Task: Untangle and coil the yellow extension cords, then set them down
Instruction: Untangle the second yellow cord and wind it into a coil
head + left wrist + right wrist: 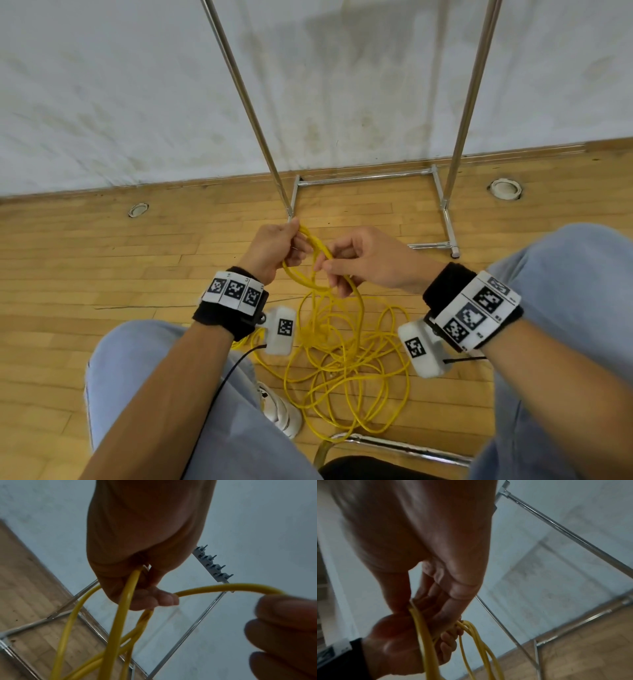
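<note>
A yellow extension cord (342,363) lies in a loose tangle on the wooden floor between my knees. Several strands rise from it to my hands. My left hand (291,246) grips a few gathered loops, its fingers curled round them; in the left wrist view the cord (126,601) runs out of the fist of my left hand (137,550). My right hand (329,267), close beside the left, pinches one strand. That strand (223,586) arcs over to the right hand's fingers (283,622). In the right wrist view the cord (423,628) passes under my right hand (447,599).
A chrome rack (370,176) with two upright poles stands ahead by the white wall. Two round floor sockets (138,209) (505,188) sit in the wood. A chair's chrome frame (394,445) and my white shoe (281,411) lie near the tangle.
</note>
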